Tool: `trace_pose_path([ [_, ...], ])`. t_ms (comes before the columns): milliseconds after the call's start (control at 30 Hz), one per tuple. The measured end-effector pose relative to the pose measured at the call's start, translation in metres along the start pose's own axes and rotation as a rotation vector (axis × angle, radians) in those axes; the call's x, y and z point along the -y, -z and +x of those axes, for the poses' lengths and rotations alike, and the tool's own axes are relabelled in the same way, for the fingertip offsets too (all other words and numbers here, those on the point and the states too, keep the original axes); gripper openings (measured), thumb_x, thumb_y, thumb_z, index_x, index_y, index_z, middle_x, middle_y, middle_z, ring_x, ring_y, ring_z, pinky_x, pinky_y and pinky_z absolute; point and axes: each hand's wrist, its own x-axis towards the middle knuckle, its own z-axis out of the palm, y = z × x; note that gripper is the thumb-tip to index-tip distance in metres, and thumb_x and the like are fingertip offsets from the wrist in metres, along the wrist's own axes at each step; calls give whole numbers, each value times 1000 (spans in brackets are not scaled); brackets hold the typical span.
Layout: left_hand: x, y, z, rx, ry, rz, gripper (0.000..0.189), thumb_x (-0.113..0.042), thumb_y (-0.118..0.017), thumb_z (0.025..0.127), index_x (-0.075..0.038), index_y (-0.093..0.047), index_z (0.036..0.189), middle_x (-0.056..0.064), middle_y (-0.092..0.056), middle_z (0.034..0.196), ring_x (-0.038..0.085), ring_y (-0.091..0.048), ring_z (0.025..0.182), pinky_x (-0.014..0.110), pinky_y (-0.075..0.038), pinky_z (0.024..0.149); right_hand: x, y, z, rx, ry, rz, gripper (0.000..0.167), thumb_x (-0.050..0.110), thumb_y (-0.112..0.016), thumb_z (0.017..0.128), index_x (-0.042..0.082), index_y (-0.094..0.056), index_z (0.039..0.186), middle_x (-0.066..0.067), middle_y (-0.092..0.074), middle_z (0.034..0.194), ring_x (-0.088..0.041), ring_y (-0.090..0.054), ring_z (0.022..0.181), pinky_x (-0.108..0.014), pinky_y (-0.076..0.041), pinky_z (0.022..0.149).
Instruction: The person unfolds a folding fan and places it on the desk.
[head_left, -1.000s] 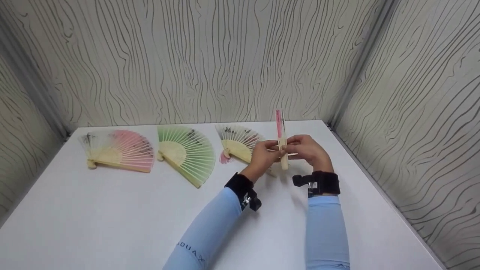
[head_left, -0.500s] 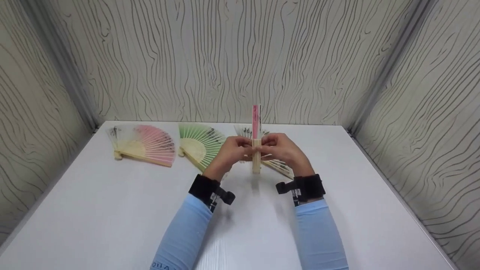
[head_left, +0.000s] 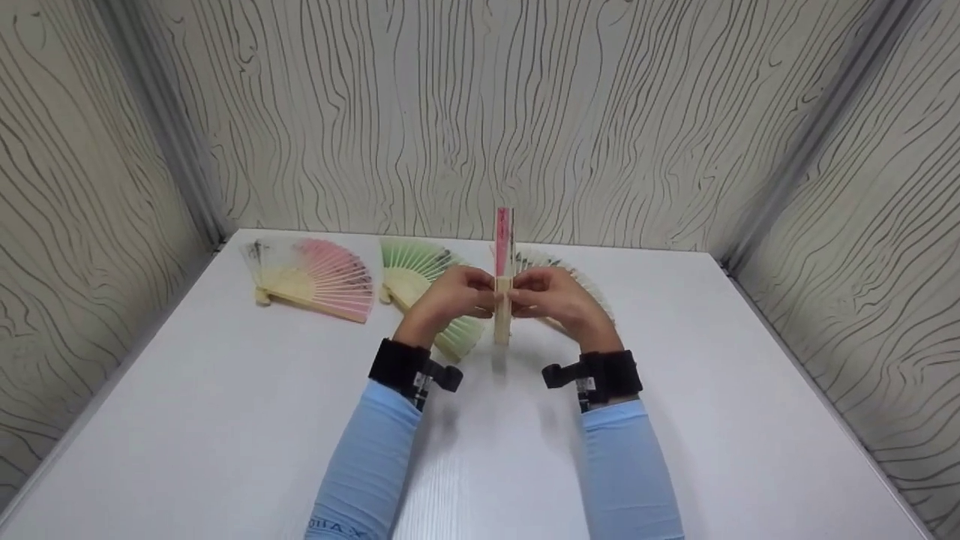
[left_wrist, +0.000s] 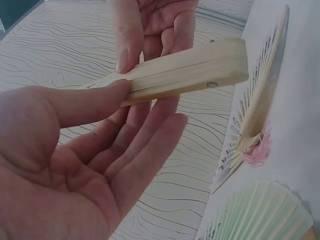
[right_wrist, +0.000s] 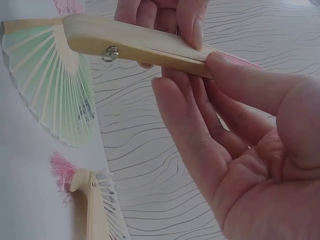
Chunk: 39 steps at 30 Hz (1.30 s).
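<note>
A folded hand fan (head_left: pixel 502 315) stands upright above the table, its pale wooden ribs below and a pink and dark-edged leaf on top. From the left, my left hand (head_left: pixel 454 294) pinches it between thumb and fingers. My right hand (head_left: pixel 551 296) pinches the same fan from the right, at about the same height. In the left wrist view the closed fan (left_wrist: pixel 190 70) shows its rounded pivot end, and both thumbs press its ribs. A metal rivet (right_wrist: pixel 110 53) near that end shows in the right wrist view.
Spread fans lie along the table's back: a pink and white one (head_left: pixel 322 281) at left, a green one (head_left: pixel 420 270) partly behind my left hand, and a white one (head_left: pixel 581 281) behind my right, with a pink tassel (right_wrist: pixel 62 170). Patterned walls (head_left: pixel 450 112) enclose the table (head_left: pixel 225 420).
The folded fan and both hands have moved left relative to the spread fans, to in front of the gap between the green and white ones. The camera view has shifted as well.
</note>
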Motion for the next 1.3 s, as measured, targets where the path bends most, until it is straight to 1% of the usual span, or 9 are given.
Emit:
trace_pose_path([
  [133, -3, -5, 3, -16, -13, -21, 29, -8, -69, 105, 4, -71, 132, 21, -76, 126, 28, -79, 112, 40, -68, 100, 3, 2, -1, -30, 0, 20, 29, 6, -71, 104, -8, -68, 129, -4, -77, 105, -14, -77, 93, -30, -68, 93],
  [233, -3, -7, 3, -33, -13, -33, 28, -7, -67, 106, 5, -71, 131, 22, -76, 127, 30, -79, 113, 39, -69, 99, 1, 1, 0, -33, 9, 43, 30, 4, -70, 104, -10, -68, 131, -5, -78, 108, -13, -77, 92, -28, -68, 91],
  [433, -4, -10, 2, -58, -37, -56, 28, -4, -65, 106, 9, -71, 130, 25, -75, 127, 31, -78, 112, 38, -70, 96, 0, -3, 1, -54, 21, 75, 30, 2, -70, 104, -11, -68, 132, -7, -79, 109, -15, -77, 91, -36, -68, 98],
  [533, -3, -11, 3, -68, -44, -69, 27, -2, -64, 105, 11, -71, 129, 26, -76, 126, 30, -78, 111, 38, -70, 94, 1, -4, 1, -72, 12, 83, 28, 2, -70, 104, -10, -69, 129, -7, -79, 108, -15, -78, 91, -36, -69, 97],
  [633, -2, -12, 4, -82, -52, -80, 26, 0, -64, 105, 12, -71, 127, 26, -76, 123, 28, -79, 107, 40, -70, 93, 2, -5, 1, -95, 1, 86, 26, 1, -70, 103, -10, -69, 127, -6, -78, 106, -15, -78, 91, -32, -69, 93],
  [767, -1, -12, 6, -91, -58, -90, 26, 2, -63, 104, 13, -71, 125, 26, -76, 121, 27, -79, 104, 41, -70, 93, 2, -6, 2, -115, -3, 103, 24, 0, -72, 102, -10, -70, 124, -4, -77, 101, -14, -78, 88, -30, -70, 89],
  [900, 1, -10, 6, -98, -56, -98, 26, 3, -63, 104, 15, -70, 126, 27, -76, 122, 28, -80, 105, 40, -70, 93, 0, -5, 3, -106, 1, 130, 22, 1, -73, 102, -9, -71, 121, -2, -78, 99, -13, -79, 87, -29, -70, 88],
  [1133, 4, -10, 6, -120, -60, -147, 23, 2, -63, 107, 14, -70, 125, 28, -75, 125, 32, -80, 110, 41, -70, 94, -4, -1, 5, -101, -5, 231, 3, 1, -72, 102, 1, -74, 103, 2, -76, 91, -12, -76, 78, -26, -69, 79],
  [1300, 5, -9, 7, -140, -51, -141, 23, 1, -63, 106, 13, -70, 124, 28, -76, 124, 31, -80, 108, 40, -71, 92, -6, 1, 5, -98, -7, 226, 2, 3, -71, 103, 2, -73, 104, 3, -77, 89, -12, -77, 79, -27, -69, 80],
])
